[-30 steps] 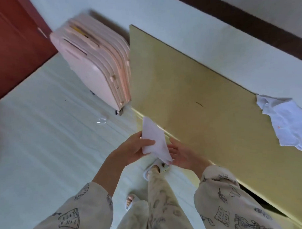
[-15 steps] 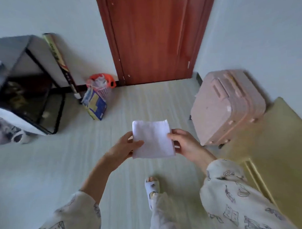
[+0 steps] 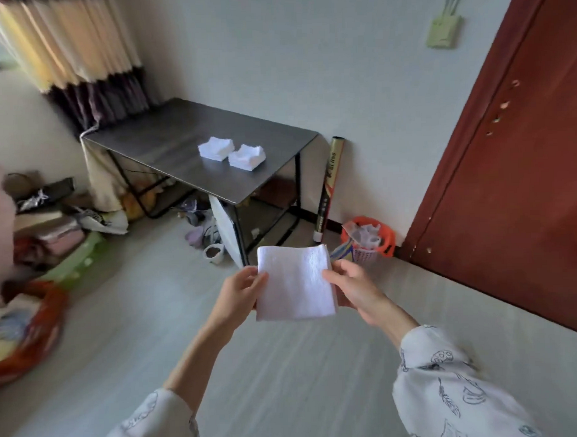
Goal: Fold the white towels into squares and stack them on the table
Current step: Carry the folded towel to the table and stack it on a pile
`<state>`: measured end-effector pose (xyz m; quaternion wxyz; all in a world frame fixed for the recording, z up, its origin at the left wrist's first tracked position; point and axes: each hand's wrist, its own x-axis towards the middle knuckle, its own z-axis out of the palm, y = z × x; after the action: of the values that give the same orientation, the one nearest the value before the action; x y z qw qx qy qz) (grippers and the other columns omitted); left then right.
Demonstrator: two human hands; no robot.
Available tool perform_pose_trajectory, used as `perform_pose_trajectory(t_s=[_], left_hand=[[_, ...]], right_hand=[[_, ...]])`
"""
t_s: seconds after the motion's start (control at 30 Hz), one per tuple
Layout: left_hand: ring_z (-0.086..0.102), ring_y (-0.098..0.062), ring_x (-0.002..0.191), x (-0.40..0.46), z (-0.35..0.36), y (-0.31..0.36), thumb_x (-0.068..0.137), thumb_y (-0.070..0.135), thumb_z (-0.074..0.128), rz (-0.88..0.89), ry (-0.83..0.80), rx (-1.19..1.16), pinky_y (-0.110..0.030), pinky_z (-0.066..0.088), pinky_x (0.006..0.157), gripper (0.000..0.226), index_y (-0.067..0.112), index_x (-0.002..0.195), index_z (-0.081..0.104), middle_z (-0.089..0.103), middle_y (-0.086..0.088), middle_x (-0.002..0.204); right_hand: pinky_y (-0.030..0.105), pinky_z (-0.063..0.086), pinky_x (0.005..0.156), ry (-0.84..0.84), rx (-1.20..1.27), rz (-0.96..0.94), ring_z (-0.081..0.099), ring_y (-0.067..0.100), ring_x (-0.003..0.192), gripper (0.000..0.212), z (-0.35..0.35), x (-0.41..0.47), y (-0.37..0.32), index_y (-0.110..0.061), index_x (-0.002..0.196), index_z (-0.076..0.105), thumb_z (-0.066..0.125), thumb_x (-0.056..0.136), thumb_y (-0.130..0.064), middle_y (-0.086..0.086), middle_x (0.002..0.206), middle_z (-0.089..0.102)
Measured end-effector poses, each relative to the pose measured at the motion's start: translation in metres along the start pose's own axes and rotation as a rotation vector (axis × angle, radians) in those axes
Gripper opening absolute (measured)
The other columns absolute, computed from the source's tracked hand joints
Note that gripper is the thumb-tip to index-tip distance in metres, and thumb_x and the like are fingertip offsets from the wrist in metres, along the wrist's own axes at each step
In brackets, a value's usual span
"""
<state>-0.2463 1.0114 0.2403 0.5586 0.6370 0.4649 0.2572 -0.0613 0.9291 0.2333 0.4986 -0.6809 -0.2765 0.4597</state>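
A white towel (image 3: pixel 294 282), folded into a flat square, hangs in the air in front of me. My left hand (image 3: pixel 239 293) pinches its left edge and my right hand (image 3: pixel 351 288) pinches its right edge. Ahead stands a dark grey table (image 3: pixel 166 141) against the wall. Two stacks of folded white towels lie side by side on it: one stack (image 3: pixel 216 148) to the left and a second stack (image 3: pixel 246 157) nearer the table's right end.
A red-brown door (image 3: pixel 514 177) fills the right side. An orange basket (image 3: pixel 368 241) and a tall tube (image 3: pixel 328 187) stand by the wall between table and door. Shoes, a bowl (image 3: pixel 213 252) and clutter lie under and left of the table. Pale floor stretches between me and the table.
The view has swung left from the yellow board and pink suitcase, past the door, to the grey table. The towel stays held between both hands, now flat and square.
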Motion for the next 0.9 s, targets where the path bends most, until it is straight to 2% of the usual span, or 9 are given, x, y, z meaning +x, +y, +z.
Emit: perform_pose_trajectory(t_s=[0.13, 0.27, 0.33, 0.37, 0.47, 0.57, 0.73, 0.9], left_hand=[[0.051, -0.012, 0.062, 0.064, -0.053, 0.001, 0.093, 0.022, 0.052, 0.027, 0.170, 0.035, -0.023, 0.039, 0.054, 0.013, 0.017, 0.085, 0.061, 0.062, -0.004, 0.077], [0.041, -0.018, 0.058, 0.140, -0.099, -0.005, 0.093, 0.023, 0.052, 0.112, 0.345, 0.183, -0.028, 0.031, 0.051, 0.016, 0.019, 0.078, 0.054, 0.046, 0.002, 0.062], [0.038, -0.019, 0.056, 0.182, -0.122, -0.008, 0.093, 0.025, 0.050, 0.162, 0.393, 0.263, -0.028, 0.029, 0.049, 0.014, 0.017, 0.082, 0.053, 0.038, 0.005, 0.057], [0.039, -0.021, 0.057, 0.205, -0.134, -0.009, 0.094, 0.026, 0.049, 0.180, 0.399, 0.292, -0.029, 0.032, 0.050, 0.012, 0.018, 0.085, 0.053, 0.038, 0.004, 0.057], [0.046, -0.027, 0.065, 0.274, -0.171, -0.005, 0.094, 0.030, 0.047, 0.212, 0.374, 0.405, -0.032, 0.039, 0.057, 0.012, 0.021, 0.096, 0.054, 0.045, 0.004, 0.061], [0.045, -0.026, 0.071, 0.338, -0.202, 0.006, 0.095, 0.030, 0.042, 0.221, 0.344, 0.507, -0.031, 0.036, 0.058, 0.014, 0.025, 0.101, 0.054, 0.048, 0.004, 0.065], [0.047, -0.028, 0.076, 0.431, -0.229, 0.011, 0.097, 0.031, 0.036, 0.206, 0.329, 0.674, -0.032, 0.037, 0.062, 0.020, 0.023, 0.109, 0.049, 0.057, -0.001, 0.081], [0.046, -0.028, 0.074, 0.534, -0.240, -0.001, 0.098, 0.033, 0.034, 0.126, 0.235, 0.642, -0.033, 0.036, 0.061, 0.021, 0.023, 0.110, 0.048, 0.051, 0.000, 0.073]], right_hand=[[0.021, 0.043, 0.052, -0.116, -0.038, -0.001, 0.057, 0.014, 0.071, 0.014, 0.053, 0.078, -0.037, -0.009, 0.102, 0.056, 0.054, 0.092, -0.018, 0.002, 0.086, 0.061], [0.029, 0.049, 0.062, -0.188, -0.003, 0.033, 0.059, 0.017, 0.077, 0.014, 0.108, 0.161, -0.062, -0.011, 0.102, 0.058, 0.055, 0.092, -0.020, 0.006, 0.094, 0.064], [0.032, 0.051, 0.070, -0.208, 0.009, 0.039, 0.060, 0.017, 0.079, 0.014, 0.136, 0.203, -0.073, -0.012, 0.100, 0.058, 0.059, 0.090, -0.021, 0.005, 0.095, 0.066], [0.033, 0.051, 0.073, -0.214, 0.013, 0.041, 0.061, 0.017, 0.079, 0.015, 0.151, 0.223, -0.079, -0.013, 0.099, 0.057, 0.062, 0.088, -0.022, 0.004, 0.095, 0.066], [0.033, 0.053, 0.066, -0.176, 0.032, 0.084, 0.062, 0.015, 0.077, 0.025, 0.196, 0.279, -0.100, -0.011, 0.103, 0.054, 0.069, 0.083, -0.018, 0.001, 0.090, 0.063], [0.039, 0.053, 0.075, -0.110, 0.023, 0.100, 0.061, 0.018, 0.082, 0.029, 0.226, 0.334, -0.119, -0.011, 0.104, 0.053, 0.070, 0.081, -0.011, 0.003, 0.095, 0.061], [0.031, 0.054, 0.066, -0.002, 0.069, 0.109, 0.062, 0.019, 0.080, 0.014, 0.241, 0.415, -0.146, -0.010, 0.094, 0.058, 0.065, 0.083, -0.005, 0.005, 0.093, 0.063], [0.034, 0.057, 0.068, 0.040, 0.074, 0.124, 0.064, 0.019, 0.080, 0.004, 0.246, 0.506, -0.163, -0.011, 0.092, 0.059, 0.061, 0.088, -0.011, 0.007, 0.095, 0.066]])
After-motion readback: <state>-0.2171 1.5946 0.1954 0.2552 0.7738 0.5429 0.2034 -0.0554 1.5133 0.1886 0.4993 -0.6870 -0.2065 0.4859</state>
